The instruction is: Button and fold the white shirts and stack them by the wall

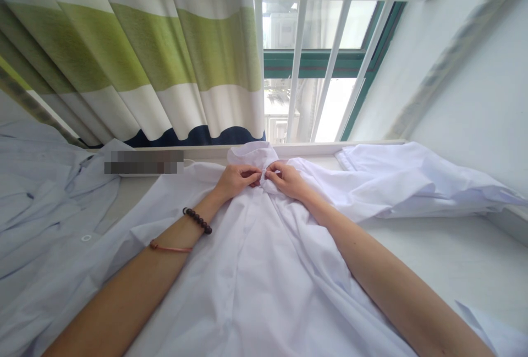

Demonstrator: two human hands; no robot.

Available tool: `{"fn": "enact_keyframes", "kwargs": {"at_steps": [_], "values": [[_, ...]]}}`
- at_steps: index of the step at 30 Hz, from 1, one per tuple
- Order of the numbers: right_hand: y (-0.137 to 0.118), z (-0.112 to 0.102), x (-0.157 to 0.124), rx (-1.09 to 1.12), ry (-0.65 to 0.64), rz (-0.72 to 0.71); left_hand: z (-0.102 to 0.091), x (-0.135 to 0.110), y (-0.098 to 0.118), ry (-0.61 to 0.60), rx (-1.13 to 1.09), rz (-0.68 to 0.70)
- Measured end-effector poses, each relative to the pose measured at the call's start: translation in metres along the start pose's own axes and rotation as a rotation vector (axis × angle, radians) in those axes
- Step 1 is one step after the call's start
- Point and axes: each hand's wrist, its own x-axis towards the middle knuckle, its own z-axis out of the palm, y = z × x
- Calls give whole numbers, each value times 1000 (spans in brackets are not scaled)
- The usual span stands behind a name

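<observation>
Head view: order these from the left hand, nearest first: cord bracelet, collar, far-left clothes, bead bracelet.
1. Collar: right at the left hand, just beyond it.
2. Bead bracelet: worn just behind the hand.
3. Cord bracelet: worn farther back.
4. Far-left clothes: off to the left.

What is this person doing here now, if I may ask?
A person's left hand and right hand pinch a white garment near its collar, the fingertips close together. What exactly sits between them is too small to tell. The garment is spread over a white surface. More white cloth lies at the left.
</observation>
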Motion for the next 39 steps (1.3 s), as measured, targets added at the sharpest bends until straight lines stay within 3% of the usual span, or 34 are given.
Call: {"fn": "enact_keyframes", "kwargs": {"at_steps": [6,17,29,39], "values": [[-3,3,0,-78,-7,37,2,-1,2,8,18,18],[0,1,3,60,-28,120,3,-3,6,70,174,107],[-2,-5,-2,71,-45,29,0,-2,1,20,172,113],[-7,-3,-3,-151,-62,-10,-1,1,-6,-13,103,104]]}}
